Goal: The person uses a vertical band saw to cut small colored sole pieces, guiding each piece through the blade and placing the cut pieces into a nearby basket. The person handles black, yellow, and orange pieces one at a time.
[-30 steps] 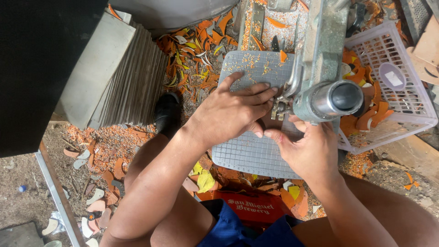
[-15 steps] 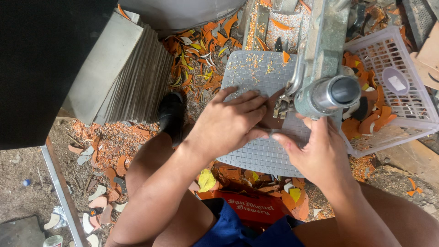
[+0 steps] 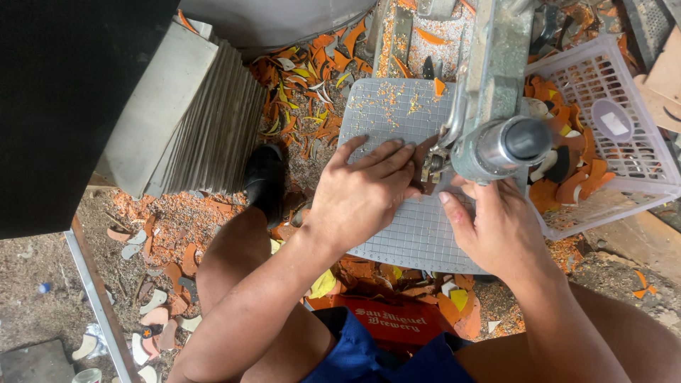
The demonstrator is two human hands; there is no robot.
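My left hand [image 3: 365, 191] lies flat on a grey gridded cutting table [image 3: 397, 113], fingers pointing right toward the blade area. Between its fingertips and my right hand [image 3: 489, 223] sits a small brown tile piece [image 3: 428, 164], held by both hands under the grey metal saw head [image 3: 500, 142]. Most of the piece is hidden by the fingers and the machine. Orange grit is scattered on the table's far part.
A white plastic basket [image 3: 628, 159] of orange and dark cut tile pieces stands at the right. A stack of grey tiles [image 3: 191, 120] leans at the left. Orange and yellow offcuts [image 3: 305, 78] litter the ground. A red crate [image 3: 397, 323] is under me, a black shoe [image 3: 264, 181] beside the table.
Both hands have stayed at the blade with the small piece; my left hand has spread flatter on the table and slid slightly right. The view has shifted a little.
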